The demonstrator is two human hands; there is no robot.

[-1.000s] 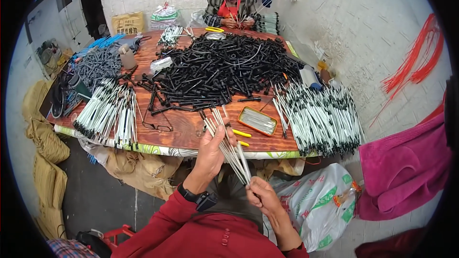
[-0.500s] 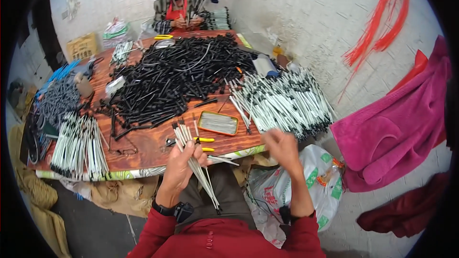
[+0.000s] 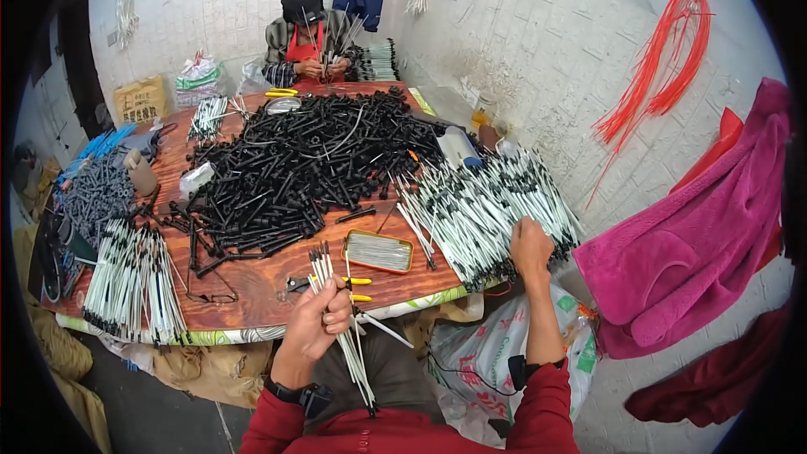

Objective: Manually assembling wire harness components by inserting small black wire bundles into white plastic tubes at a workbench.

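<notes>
My left hand (image 3: 315,321) is closed around a loose bundle of thin white rods with black ends (image 3: 356,370), held at a slant over my lap near the table's front edge. To the right, my right hand (image 3: 531,250) rests with curled fingers on the near right side of a large pile of white rods with black ends (image 3: 466,212). Its fingertips are partly hidden, so what they grip does not show. Just beyond my left hand lie pliers with yellow handles (image 3: 358,298). A small yellow-edged tin (image 3: 410,257) of thin metal pins sits behind them.
A heap of black plastic parts (image 3: 286,164) covers the middle of the wooden table (image 3: 252,286). White rods (image 3: 134,282) and grey parts (image 3: 99,189) lie at the left. Across the table a person (image 3: 307,42) handles rods. A white bag (image 3: 471,353) stands below the right edge, near a pink garment (image 3: 681,252).
My right hand has moved right and forward, from the air beside the tin onto the pile of white rods. My left hand keeps its bundle. The view has tilted slightly up.
</notes>
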